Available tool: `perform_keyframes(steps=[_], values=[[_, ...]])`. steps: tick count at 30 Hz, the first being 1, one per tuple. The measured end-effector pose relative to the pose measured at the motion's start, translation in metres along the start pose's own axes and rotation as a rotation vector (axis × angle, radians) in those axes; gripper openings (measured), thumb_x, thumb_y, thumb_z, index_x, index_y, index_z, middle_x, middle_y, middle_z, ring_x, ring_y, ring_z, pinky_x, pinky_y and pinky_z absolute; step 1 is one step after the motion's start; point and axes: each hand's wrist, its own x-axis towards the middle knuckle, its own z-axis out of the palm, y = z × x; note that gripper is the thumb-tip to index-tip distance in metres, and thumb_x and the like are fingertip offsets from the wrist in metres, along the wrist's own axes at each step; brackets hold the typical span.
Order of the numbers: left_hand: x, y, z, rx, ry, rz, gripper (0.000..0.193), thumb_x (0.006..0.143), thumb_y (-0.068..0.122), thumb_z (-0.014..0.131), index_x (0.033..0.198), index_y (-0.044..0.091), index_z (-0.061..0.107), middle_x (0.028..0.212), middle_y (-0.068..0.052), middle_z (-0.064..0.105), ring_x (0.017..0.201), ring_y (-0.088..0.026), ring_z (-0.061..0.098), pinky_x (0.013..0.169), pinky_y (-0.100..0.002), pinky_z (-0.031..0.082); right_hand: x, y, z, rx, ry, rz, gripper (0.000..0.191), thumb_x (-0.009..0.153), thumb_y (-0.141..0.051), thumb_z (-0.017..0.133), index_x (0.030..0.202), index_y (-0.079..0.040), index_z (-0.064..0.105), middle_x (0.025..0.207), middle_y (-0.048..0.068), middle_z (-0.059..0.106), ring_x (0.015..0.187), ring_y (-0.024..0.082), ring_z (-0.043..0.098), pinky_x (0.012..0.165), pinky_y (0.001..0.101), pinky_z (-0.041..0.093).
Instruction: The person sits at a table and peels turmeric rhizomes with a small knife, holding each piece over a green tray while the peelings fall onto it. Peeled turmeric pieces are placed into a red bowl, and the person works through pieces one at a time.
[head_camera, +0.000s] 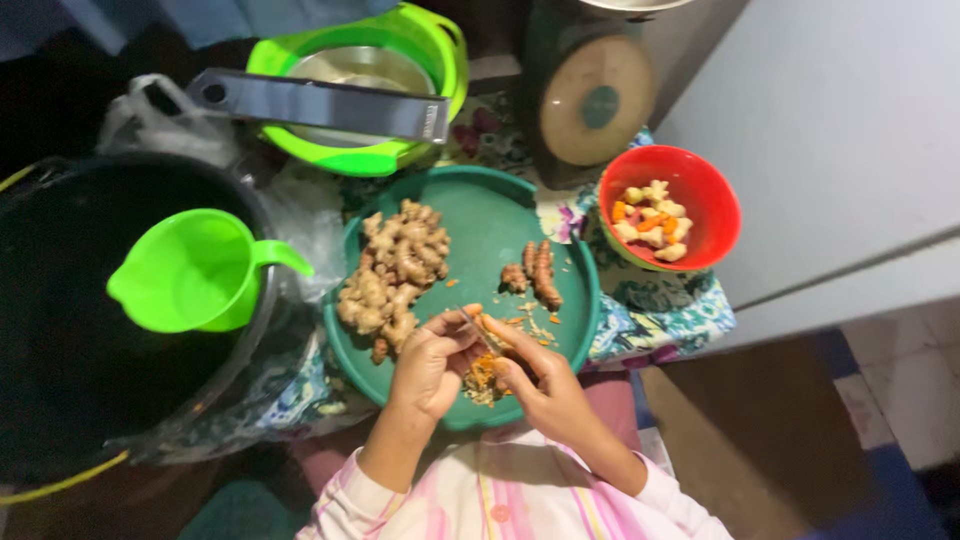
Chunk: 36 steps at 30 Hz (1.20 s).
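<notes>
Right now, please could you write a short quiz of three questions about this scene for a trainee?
1. True or false: the red bowl holds peeled pieces.
2. Where does the green jug rest? A) on the black pot B) on the green tray
3. What do the left hand and right hand hold between them?

Key: 1 true. 2 A. 3 a small orange root piece, over peelings.
</notes>
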Motion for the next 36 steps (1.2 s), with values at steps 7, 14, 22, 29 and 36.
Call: perform_keyframes(steps=[7,14,22,29,36], values=[[0.014,-0.012,-0.011,0.013,-0.048,0.011,0.019,0.091,-0.006,0.061,0.109,-0.005,0.069,0.099,-0.013,0.072,0.088,-0.023,0.07,0.084,-0.034,0.058,0.01,0.041,-0.011,0.136,-0.011,0.135,0.041,0.101,-0.004,0.058,0.141,-0.007,0.059,0.098,0.001,0.065,0.078,0.006,0.054,0.068,0.0219,0.047],[0.021,-0.008,-0.008,0.029,-0.04,-0.091,0.022,0.094,-0.004,0.063,0.115,-0.004,0.069,0.102,-0.011,0.072,0.086,-0.021,0.069,0.079,-0.033,0.056,0.022,0.058,-0.029,0.509,-0.108,0.201,0.034,0.108,-0.012,0.055,0.141,-0.004,0.056,0.099,0.0,0.064,0.071,0.002,0.051,0.058,0.018,0.04],[0.032,0.002,-0.007,-0.011,-0.078,-0.041,0.016,0.096,-0.003,0.059,0.111,-0.001,0.065,0.102,-0.012,0.07,0.093,-0.022,0.069,0.087,-0.035,0.057,0.031,0.035,-0.031,0.043,-0.074,0.116,0.046,0.1,-0.007,0.059,0.146,-0.007,0.056,0.106,0.004,0.069,0.084,0.009,0.061,0.074,0.0242,0.053],[0.041,-0.002,-0.01,-0.035,-0.034,-0.02,0.02,0.092,-0.004,0.055,0.108,0.0,0.065,0.105,-0.012,0.07,0.095,-0.022,0.069,0.087,-0.037,0.056,0.038,0.01,-0.027,-0.293,-0.004,-0.134,0.045,0.094,-0.002,0.064,0.139,-0.005,0.059,0.114,0.012,0.072,0.094,0.015,0.07,0.081,0.0293,0.055],[0.046,-0.013,-0.013,0.0,-0.12,-0.036,0.015,0.094,-0.006,0.059,0.105,-0.001,0.067,0.1,-0.012,0.07,0.088,-0.023,0.067,0.082,-0.036,0.055,0.045,0.013,-0.023,-0.266,0.08,0.115,0.034,0.094,-0.004,0.064,0.128,-0.006,0.064,0.094,0.006,0.072,0.07,0.014,0.065,0.065,0.0281,0.054]])
